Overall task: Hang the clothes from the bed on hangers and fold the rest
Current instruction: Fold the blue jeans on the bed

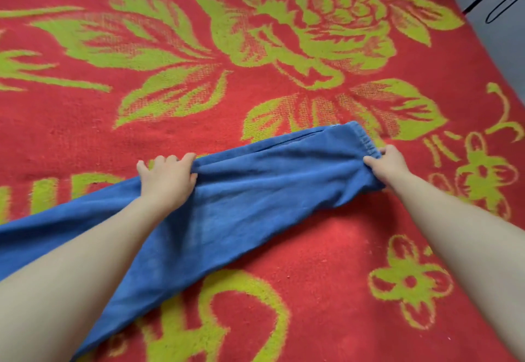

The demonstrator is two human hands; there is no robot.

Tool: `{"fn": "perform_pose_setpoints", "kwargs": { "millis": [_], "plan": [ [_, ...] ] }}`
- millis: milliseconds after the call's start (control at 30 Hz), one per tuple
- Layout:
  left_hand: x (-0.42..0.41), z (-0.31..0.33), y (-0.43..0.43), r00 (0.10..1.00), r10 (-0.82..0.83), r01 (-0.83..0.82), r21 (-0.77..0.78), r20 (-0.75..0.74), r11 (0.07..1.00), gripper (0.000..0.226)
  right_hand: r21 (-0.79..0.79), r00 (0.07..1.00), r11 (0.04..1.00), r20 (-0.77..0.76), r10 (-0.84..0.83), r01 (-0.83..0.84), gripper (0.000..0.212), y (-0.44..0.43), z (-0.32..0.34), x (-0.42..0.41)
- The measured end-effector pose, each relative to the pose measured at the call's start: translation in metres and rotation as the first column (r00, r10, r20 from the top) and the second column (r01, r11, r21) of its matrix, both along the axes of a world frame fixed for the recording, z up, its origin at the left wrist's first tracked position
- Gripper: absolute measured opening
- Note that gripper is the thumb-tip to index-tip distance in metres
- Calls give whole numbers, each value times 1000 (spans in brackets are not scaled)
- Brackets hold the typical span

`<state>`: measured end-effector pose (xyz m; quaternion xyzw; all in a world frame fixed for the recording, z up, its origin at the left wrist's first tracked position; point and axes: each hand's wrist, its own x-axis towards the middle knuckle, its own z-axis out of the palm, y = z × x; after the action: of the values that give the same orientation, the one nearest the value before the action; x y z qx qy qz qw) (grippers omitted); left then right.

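The blue trousers lie flat on the bed; their long axis runs from the right grip, pinching the elastic waistband, leftward and nearer past the left grip, curled round the far edge mid-length; open bed lies beyond both.

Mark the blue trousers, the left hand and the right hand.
blue trousers [255,205]: head view, mid fabric between the arms.
left hand [167,181]: head view, back of the hand.
right hand [389,164]: head view, back of the hand.
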<state>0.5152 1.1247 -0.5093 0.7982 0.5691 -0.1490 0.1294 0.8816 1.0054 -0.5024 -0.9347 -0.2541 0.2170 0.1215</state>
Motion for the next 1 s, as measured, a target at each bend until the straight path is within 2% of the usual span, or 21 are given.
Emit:
{"fn": "perform_pose_setpoints", "kwargs": {
  "millis": [67,133,200,300,367,433,500,567,633,767,800,900,1000],
  "plan": [
    [4,-3,-1,1000,-17,16,79,19,997,28,-58,994,997,-100,47,-53,42,-4,-8,-6],
    [3,-2,-3,985,76,-102,163,156,981,25,14,966,988,-206,156,-157,46,-1,-13,-12],
    [-1,0,0,955,105,-172,227,278,959,24,28,968,987,-193,158,-155,45,4,-15,-12],
    [-6,8,16,926,109,-210,253,362,944,27,-120,984,981,-110,137,-150,34,3,-18,-10],
    [-10,8,23,957,116,-177,221,265,959,33,-201,976,956,-96,198,-213,25,3,-20,-15],
    [-14,2,16,981,138,-160,167,135,973,48,-217,975,951,-73,208,-219,31,4,-23,-18],
    [-17,-3,-7,977,159,-181,153,143,972,59,-238,982,953,-34,184,-187,37,1,-26,-19],
    [-21,-4,-40,969,103,-150,201,224,968,63,-231,988,961,-25,149,-151,37,-1,-28,-16],
    [-29,-7,-75,972,43,-96,225,232,970,66,-174,993,978,-30,112,-116,32,0,-27,-16],
    [-47,-16,-129,992,-76,73,36,101,997,79,-128,988,988,116,101,-86,22,0,-14,-8],
    [-51,-19,-134,992,-93,95,-11,81,995,78,-127,985,990,150,85,-66,22,1,-11,-5],
    [-56,-21,-140,981,-181,183,-33,72,983,44,-148,982,988,177,61,-35,25,-1,-8,-5],
    [-57,-21,-140,976,-210,216,-136,54,967,61,-128,993,991,100,58,-45,27,-2,-8,-19]
  ]
}}
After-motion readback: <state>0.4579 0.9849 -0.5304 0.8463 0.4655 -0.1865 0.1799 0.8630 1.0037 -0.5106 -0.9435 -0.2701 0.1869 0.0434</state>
